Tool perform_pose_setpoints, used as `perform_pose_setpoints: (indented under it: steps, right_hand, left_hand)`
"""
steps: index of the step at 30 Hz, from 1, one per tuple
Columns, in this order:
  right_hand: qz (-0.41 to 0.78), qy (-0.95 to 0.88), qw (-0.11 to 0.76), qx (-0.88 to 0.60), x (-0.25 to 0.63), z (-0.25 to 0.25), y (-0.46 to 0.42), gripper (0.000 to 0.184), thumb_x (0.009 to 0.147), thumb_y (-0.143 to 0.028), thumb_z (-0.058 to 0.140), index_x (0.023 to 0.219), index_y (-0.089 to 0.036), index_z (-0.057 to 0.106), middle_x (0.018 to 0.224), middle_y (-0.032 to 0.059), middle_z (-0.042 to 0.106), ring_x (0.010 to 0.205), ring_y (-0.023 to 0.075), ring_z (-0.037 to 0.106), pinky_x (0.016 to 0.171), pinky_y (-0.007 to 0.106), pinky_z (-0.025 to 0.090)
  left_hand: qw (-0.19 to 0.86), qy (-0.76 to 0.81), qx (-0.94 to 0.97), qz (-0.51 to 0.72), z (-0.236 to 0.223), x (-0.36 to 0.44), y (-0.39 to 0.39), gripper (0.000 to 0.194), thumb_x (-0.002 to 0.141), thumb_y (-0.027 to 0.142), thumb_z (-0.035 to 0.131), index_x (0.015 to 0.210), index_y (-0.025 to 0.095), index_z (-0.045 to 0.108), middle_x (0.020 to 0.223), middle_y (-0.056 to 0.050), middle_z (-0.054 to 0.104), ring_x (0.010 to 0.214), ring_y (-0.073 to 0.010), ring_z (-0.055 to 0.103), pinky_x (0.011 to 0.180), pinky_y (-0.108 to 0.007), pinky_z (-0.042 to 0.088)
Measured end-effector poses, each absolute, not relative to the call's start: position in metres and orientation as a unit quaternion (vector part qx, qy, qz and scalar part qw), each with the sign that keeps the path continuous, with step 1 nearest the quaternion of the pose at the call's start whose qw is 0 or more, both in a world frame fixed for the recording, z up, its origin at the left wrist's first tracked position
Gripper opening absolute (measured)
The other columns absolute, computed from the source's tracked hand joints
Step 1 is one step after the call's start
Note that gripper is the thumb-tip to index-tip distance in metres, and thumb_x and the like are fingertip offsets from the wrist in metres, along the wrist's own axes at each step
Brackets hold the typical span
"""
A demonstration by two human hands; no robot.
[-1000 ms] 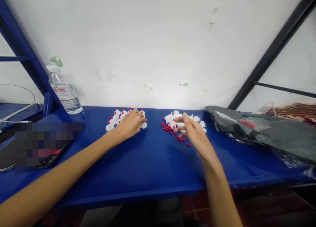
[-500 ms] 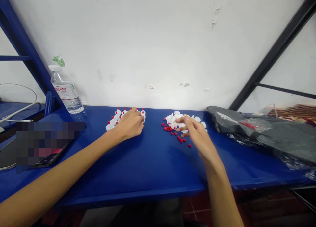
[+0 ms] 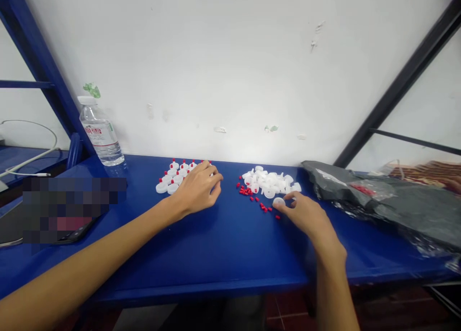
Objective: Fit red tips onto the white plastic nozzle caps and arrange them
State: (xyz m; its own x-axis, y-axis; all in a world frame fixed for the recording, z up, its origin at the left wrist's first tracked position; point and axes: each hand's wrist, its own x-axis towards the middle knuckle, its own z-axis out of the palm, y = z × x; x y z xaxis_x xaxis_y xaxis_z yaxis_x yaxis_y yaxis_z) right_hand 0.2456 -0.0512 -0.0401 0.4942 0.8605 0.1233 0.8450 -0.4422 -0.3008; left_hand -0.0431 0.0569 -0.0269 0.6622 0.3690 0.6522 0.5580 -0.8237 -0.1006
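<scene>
My left hand [image 3: 200, 188] hovers over the right side of neat rows of white plastic caps with red tips [image 3: 173, 189]. Its fingers are loosely curled, thumb apart from the index finger, nothing visible in them; it hides some caps. Between the thumb and fingers of my right hand [image 3: 306, 211] is a round white plastic cap [image 3: 279, 202], close to the table. Just beyond lies a heap of loose white caps [image 3: 270, 181], several with a narrow spout. Small red tips [image 3: 246, 191] are scattered to the left of that heap.
A water bottle [image 3: 103, 136] stands at the back left, with a partly blurred dark device [image 3: 77, 235] in front of it. Grey plastic bags [image 3: 403, 211] cover the right side of the blue table [image 3: 201, 259]. The white wall [image 3: 230, 71] rises behind.
My right hand has drawn back from the heap toward me and now pinches a white cap. My left hand has shifted slightly right, its thumb now apart from the fingers.
</scene>
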Motion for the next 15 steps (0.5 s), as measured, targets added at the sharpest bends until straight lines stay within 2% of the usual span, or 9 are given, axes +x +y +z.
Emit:
perform_pose_setpoints:
  steps: [7,15]
  right_hand:
    - [0.029,-0.51,0.176,-0.841,0.242,-0.036,-0.047,0.019,0.089,-0.034,0.058,0.097,-0.027,0.075,0.098,0.0065,0.079,0.092,0.0303,0.072,0.072,0.035,0.044]
    - [0.056,-0.523,0.222,-0.821,0.242,-0.032,-0.044,0.014,0.087,-0.03,0.067,0.088,-0.025,0.08,0.093,0.0063,0.08,0.095,0.0299,0.072,0.077,0.034,0.046]
  left_hand:
    - [0.106,-0.22,-0.913,-0.328,-0.032,-0.038,0.047,0.025,0.094,0.013,0.049,0.095,0.013,0.074,0.088,-0.01,0.069,0.087,-0.0227,0.054,0.08,-0.037,0.049]
    - [0.087,-0.195,-0.92,-0.328,-0.034,-0.035,0.042,0.025,0.092,0.012,0.049,0.093,0.012,0.074,0.087,-0.01,0.069,0.084,-0.0217,0.054,0.079,-0.036,0.049]
